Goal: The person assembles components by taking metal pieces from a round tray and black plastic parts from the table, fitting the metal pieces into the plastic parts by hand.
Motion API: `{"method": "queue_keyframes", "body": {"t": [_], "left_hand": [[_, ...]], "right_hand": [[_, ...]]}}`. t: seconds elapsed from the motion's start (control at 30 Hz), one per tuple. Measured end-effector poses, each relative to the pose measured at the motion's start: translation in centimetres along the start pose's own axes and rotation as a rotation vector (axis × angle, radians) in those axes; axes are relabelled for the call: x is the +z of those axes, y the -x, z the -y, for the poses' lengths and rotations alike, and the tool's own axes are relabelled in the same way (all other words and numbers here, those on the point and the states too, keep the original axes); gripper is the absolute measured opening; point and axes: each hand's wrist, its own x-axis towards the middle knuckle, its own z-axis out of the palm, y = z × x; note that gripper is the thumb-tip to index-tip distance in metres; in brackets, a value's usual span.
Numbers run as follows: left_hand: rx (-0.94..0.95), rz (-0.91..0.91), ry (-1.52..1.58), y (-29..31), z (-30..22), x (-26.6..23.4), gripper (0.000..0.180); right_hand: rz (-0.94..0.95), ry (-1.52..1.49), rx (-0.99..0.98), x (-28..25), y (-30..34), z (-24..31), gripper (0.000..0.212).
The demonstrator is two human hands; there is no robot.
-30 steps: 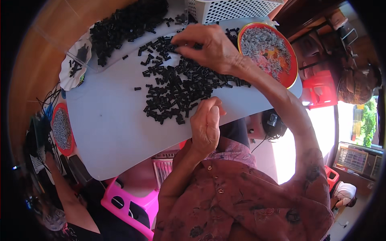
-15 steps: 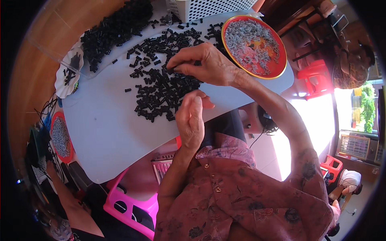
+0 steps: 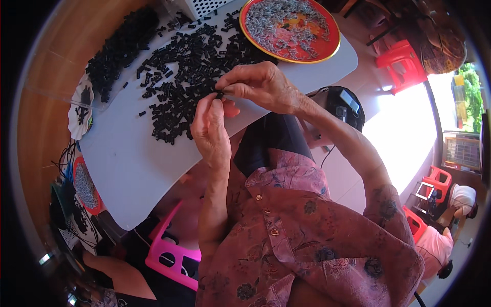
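Note:
Over the near edge of the white table (image 3: 128,169), my two hands meet fingertip to fingertip. Between them is a small black part (image 3: 220,95), mostly covered by the fingers. My left hand (image 3: 212,133) pinches it from below with thumb and forefinger. From the right, my right hand (image 3: 263,88) closes thumb and fingers at the same spot. Whether a second tiny piece sits in the pinch is too small to tell. Just beyond the hands lie several loose black parts (image 3: 176,69), short and block-like, spread across the tabletop.
A red round tray (image 3: 330,48) of small metal pieces stands at the right end. A larger black heap (image 3: 120,53), a white perforated basket (image 3: 197,9) and a fluted white dish (image 3: 74,113) lie farther off. A pink stool (image 3: 176,256) and another person's arm (image 3: 125,271) are lower left.
My right hand has come down from over the black parts to my left hand. My left hand has closed its fingers, and both now pinch at one point. The view has shifted.

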Motion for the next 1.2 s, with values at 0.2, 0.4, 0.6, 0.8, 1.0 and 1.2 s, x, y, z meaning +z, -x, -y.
{"method": "queue_keyframes", "body": {"t": [0.2, 0.4, 0.6, 0.8, 1.0, 1.2], "left_hand": [[-0.045, 0.048, -0.171, 0.6, -0.3, 0.2, 0.026], [-0.056, 0.007, -0.189, 0.3, -0.1, -0.1, 0.026], [0.034, 0.074, -0.175, 0.3, 0.4, 0.0, 0.028], [0.071, 0.075, -0.335, 0.3, 0.5, -0.3, 0.030], [0.083, 0.088, -0.317, 0.3, 0.8, -0.3, 0.027], [0.055, 0.087, -0.214, 0.2, 0.1, -0.3, 0.023]], "right_hand": [[-0.082, 0.127, -0.137, -0.1, 1.3, -0.1, 0.014], [-0.209, 0.449, -0.191, -4.8, 0.9, 1.4, 0.013], [-0.206, 1.144, -0.146, -16.1, -1.3, -0.7, 0.014], [0.096, 1.438, -0.059, -15.5, -2.8, -0.9, 0.015], [-0.105, 1.509, -0.299, -15.4, -2.6, -1.6, 0.012], [-0.192, 0.627, -0.103, -9.5, -2.9, 1.3, 0.009]]}}
